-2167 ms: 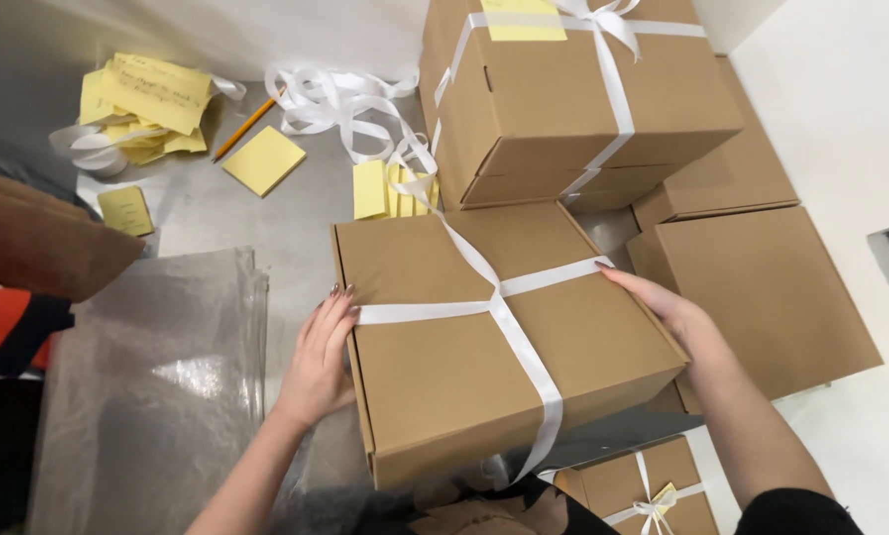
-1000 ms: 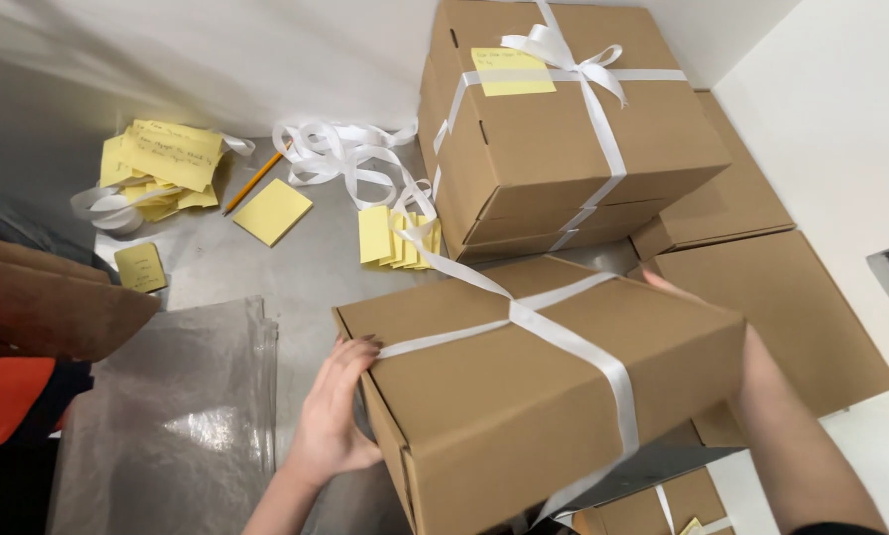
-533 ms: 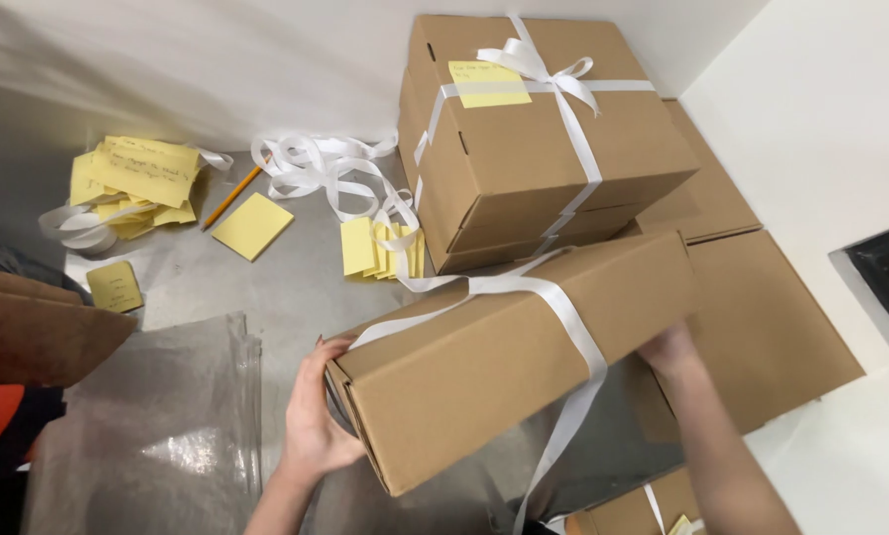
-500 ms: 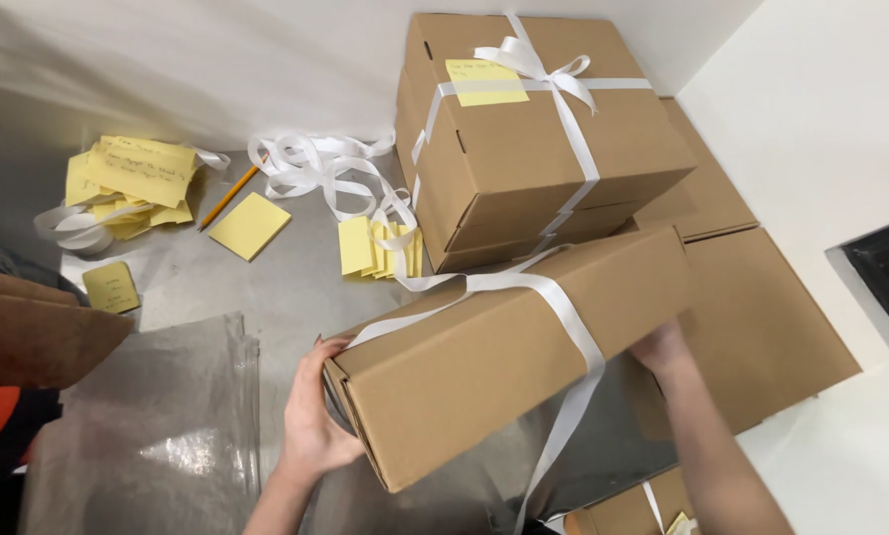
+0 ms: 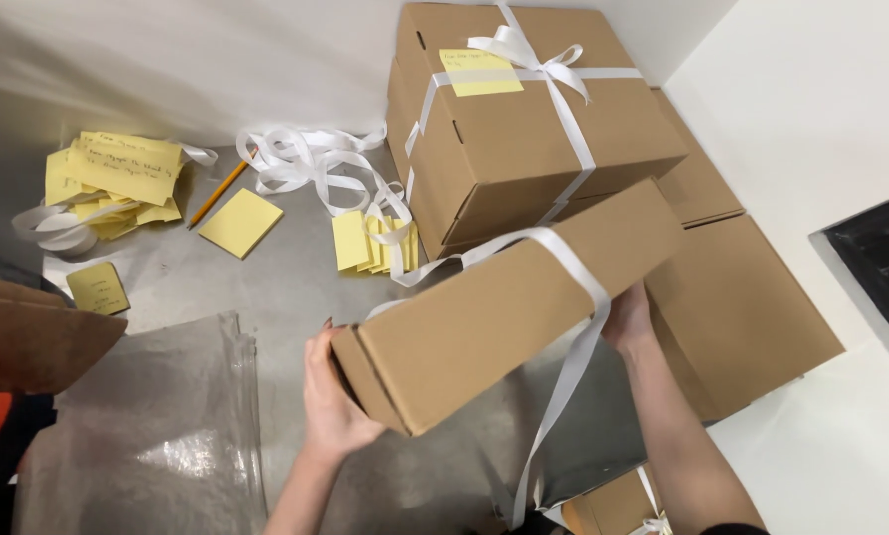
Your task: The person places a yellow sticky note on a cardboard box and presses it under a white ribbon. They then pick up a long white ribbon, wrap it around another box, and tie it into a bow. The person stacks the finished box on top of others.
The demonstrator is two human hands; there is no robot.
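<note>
Cardboard box (image 5: 509, 307) with white ribbon (image 5: 573, 287) now tipped onto its edge and lifted off the desk (image 5: 266, 297) — flat a moment ago — left hand (image 5: 333, 391) gripping its near end, right hand (image 5: 628, 319) cupping the far underside, ribbon tail hanging loose below.

Right hand's fingers (image 5: 631, 319) behind tilted box (image 5: 504, 307); note writing (image 5: 479, 71) illegible.

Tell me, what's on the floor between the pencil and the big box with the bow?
In the head view, a heap of loose white ribbon lies between the pencil and the bowed box, with a few yellow notes just below it.
</note>
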